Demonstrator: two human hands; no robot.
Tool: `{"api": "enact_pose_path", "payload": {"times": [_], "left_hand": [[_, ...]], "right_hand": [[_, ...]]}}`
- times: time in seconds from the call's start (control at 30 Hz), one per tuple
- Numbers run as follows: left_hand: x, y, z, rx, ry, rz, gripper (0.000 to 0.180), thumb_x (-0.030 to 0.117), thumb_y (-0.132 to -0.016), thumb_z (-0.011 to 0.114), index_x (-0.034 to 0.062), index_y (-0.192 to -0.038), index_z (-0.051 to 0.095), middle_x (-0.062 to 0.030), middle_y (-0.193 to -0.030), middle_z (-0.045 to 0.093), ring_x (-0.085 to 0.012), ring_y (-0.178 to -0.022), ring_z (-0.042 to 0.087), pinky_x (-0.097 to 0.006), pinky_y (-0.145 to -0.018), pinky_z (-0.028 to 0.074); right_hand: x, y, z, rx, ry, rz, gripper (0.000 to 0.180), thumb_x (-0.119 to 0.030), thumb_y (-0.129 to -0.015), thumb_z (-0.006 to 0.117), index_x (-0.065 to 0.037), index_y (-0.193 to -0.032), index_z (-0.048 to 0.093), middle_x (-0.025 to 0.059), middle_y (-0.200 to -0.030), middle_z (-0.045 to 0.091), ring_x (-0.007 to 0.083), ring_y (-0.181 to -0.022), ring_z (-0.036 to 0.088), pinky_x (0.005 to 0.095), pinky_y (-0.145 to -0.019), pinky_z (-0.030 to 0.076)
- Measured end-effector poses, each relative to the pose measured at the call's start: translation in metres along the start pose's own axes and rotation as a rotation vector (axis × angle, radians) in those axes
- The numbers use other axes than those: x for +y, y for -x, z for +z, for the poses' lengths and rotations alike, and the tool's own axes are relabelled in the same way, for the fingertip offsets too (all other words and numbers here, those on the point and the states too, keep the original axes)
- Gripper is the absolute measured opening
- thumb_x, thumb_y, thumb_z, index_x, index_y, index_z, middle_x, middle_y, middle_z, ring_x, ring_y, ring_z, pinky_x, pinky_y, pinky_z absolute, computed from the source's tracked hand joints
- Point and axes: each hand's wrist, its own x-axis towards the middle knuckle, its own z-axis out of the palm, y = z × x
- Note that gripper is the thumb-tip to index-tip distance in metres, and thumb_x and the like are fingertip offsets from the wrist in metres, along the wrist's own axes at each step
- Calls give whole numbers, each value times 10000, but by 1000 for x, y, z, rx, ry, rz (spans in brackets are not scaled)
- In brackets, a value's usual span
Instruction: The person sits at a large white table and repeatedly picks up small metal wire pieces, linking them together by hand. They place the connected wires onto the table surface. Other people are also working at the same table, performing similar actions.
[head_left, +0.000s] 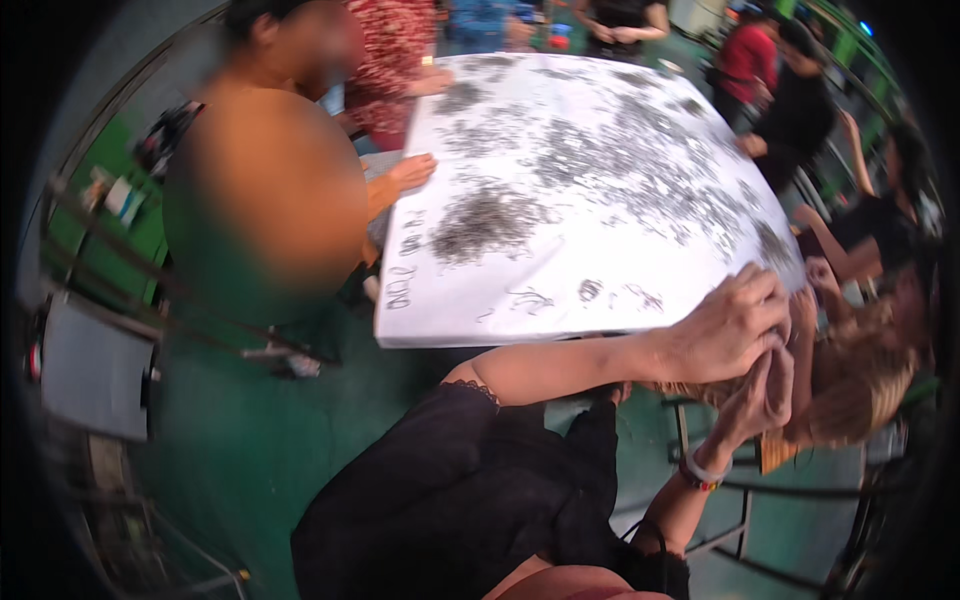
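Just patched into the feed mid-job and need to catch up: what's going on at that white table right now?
The person's left hand and right hand are both raised together at a bundle of blond hair, off the near right corner of the white table. The tabletop is strewn with heaps of small dark metal pieces; their kind is too blurred to tell. Several other people stand around the table, and one rests a hand on its left edge.

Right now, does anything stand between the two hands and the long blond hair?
Nothing visible does. The upper hand and the lower hand with a wristband already touch the long blond hair, just off the white table's corner.
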Motion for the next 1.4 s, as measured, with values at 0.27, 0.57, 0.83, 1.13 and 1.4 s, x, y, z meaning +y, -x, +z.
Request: {"api": "enact_pose_path", "payload": {"times": [0.27, 0.57, 0.83, 1.13, 1.4], "left_hand": [[16, -16, 36, -188, 295, -122, 269, -16, -832, 608, 30, -1096, 628, -109, -1107, 585, -227, -1047, 556, -325, -904, 447], [-163, 135, 87, -1259, 449, -761, 260, 180, -878, 603, 42, -1097, 631, 18, -835, 585, -74, -738, 511, -224, -611, 420], [-244, 198, 99, -1265, 177, -994, 291, 194, -886, 596, 86, -1156, 609, -23, -1043, 630, -135, -862, 563, -284, -647, 448], [-263, 204, 80, -1191, 344, -967, 310, 126, -877, 607, 52, -1177, 585, -70, -1080, 619, -168, -968, 554, -279, -728, 427], [-261, 204, 81, -1225, 327, -1000, 311, 154, -888, 595, 69, -1186, 581, -53, -1103, 613, -163, -968, 541, -297, -705, 415]], "right_hand": [[-89, -47, -76, 250, 63, -147, 151, 43, -778, 672, 23, -927, 682, 92, -897, 669, 111, -766, 618, 222, -668, 503], [-167, -64, -157, 300, -47, -303, 101, -3, -801, 675, 40, -892, 679, 113, -809, 691, 121, -668, 646, 239, -596, 533], [-260, -35, -253, 502, 336, -235, 149, -53, -865, 618, -11, -1002, 658, 90, -848, 692, 117, -697, 634, 221, -592, 493], [-343, -9, -325, 796, 597, -358, 121, -16, -808, 672, -6, -928, 684, 114, -820, 696, 138, -679, 654, 205, -585, 504], [-425, -16, -370, 959, 812, -397, 102, -85, -795, 710, -26, -875, 685, 92, -808, 702, 94, -680, 643, 176, -531, 442]]}}
